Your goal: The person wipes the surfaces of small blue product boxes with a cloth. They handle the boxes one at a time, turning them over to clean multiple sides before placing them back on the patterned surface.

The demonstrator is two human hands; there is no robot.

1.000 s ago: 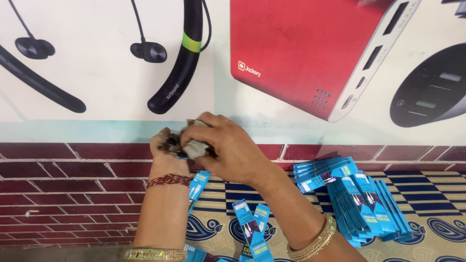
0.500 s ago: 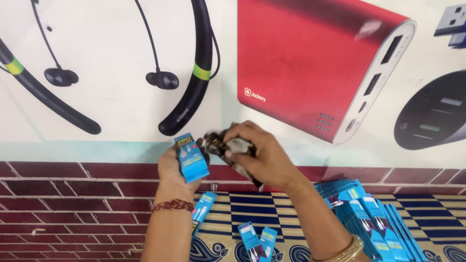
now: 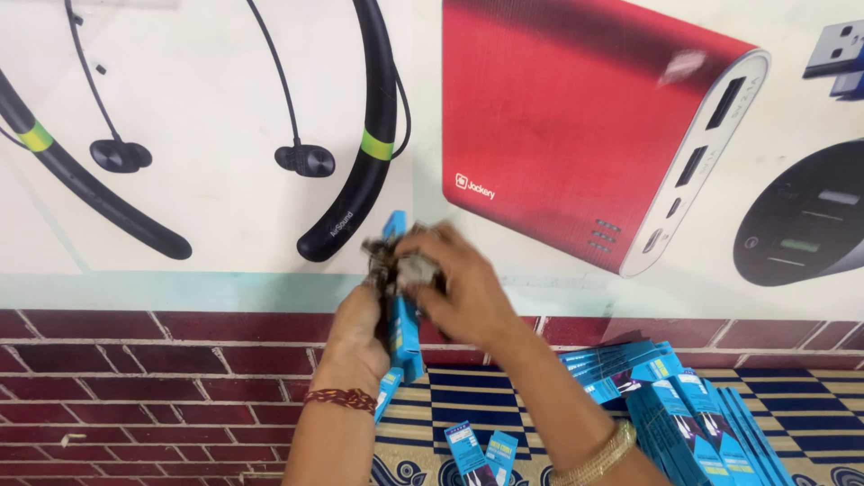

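The small blue box (image 3: 402,319) is now upright in the left hand (image 3: 358,335), which is closed around it; a second ago it was not visible. The right hand (image 3: 459,286) pinches a dark coiled cable (image 3: 396,265) at the box's top opening. More blue boxes (image 3: 670,400) lie in a pile on the patterned mat (image 3: 810,423).

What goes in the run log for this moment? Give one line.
left hand: holds upright blue box | right hand: pushing dark coiled cable at box top | blue box stack: lower right on patterned mat
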